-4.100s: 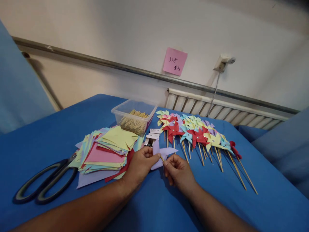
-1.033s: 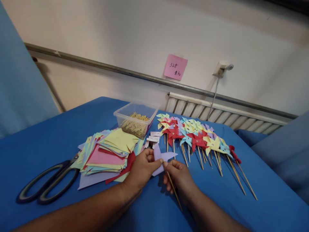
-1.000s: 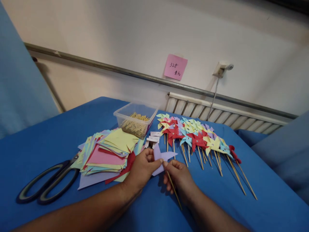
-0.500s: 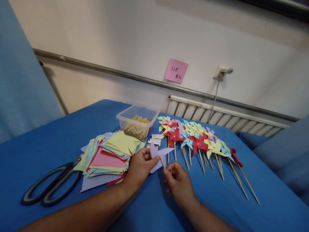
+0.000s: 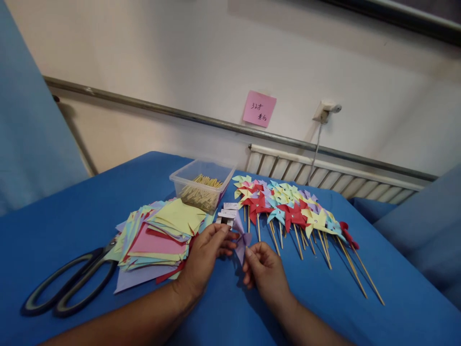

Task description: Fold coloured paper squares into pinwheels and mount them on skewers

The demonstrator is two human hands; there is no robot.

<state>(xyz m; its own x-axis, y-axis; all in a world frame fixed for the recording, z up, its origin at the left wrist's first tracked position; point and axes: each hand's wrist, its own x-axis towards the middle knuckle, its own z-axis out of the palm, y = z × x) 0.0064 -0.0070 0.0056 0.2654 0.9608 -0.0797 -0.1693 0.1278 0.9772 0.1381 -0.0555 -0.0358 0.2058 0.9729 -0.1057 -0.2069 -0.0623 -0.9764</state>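
Observation:
A small purple paper pinwheel (image 5: pixel 242 236) sits between my two hands, low over the blue cloth. My left hand (image 5: pixel 205 259) pinches its left side with thumb and fingers. My right hand (image 5: pixel 264 274) is closed at its lower right edge, fingertips touching the paper; a stick is not visible in it now. A row of finished pinwheels (image 5: pixel 288 207) on wooden sticks lies just beyond my right hand. A stack of coloured paper squares (image 5: pixel 158 233) lies to the left of my left hand.
A clear plastic tub (image 5: pixel 201 185) of wooden sticks stands behind the paper stack. Large black scissors (image 5: pixel 68 283) lie at the left. Small white strips (image 5: pixel 227 214) lie near the tub. A pink note (image 5: pixel 259 108) hangs on the wall above a radiator (image 5: pixel 324 173).
The purple paper was spread flat with a stick held at its centre; now it is folded smaller between my fingers and the stick is out of sight. The view shifted slightly.

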